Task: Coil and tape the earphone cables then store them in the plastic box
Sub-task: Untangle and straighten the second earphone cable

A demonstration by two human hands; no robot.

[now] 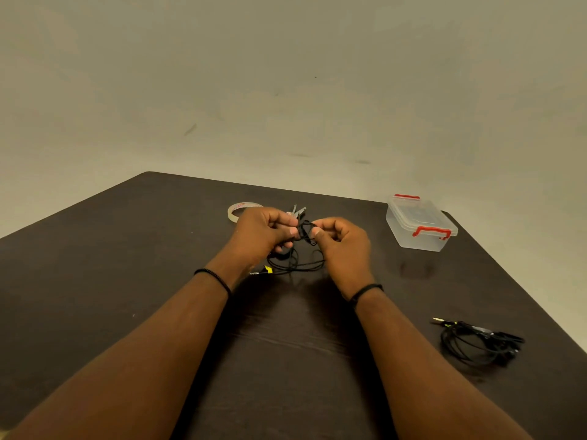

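Toward the table's [95,281] far edge, the left hand [260,231] and right hand [341,241] pinch the half-coiled earphone cable [303,231]; next comes winding the slack, then tape [243,210].

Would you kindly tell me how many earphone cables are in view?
2. One earphone cable is held between the left hand and the right hand at mid-table. The second cable lies bundled at the table's right edge. None shows inside the plastic box.

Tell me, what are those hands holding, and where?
Both the left hand and right hand pinch the black earphone cable at its small coiled loops; the rest dangles to the table.
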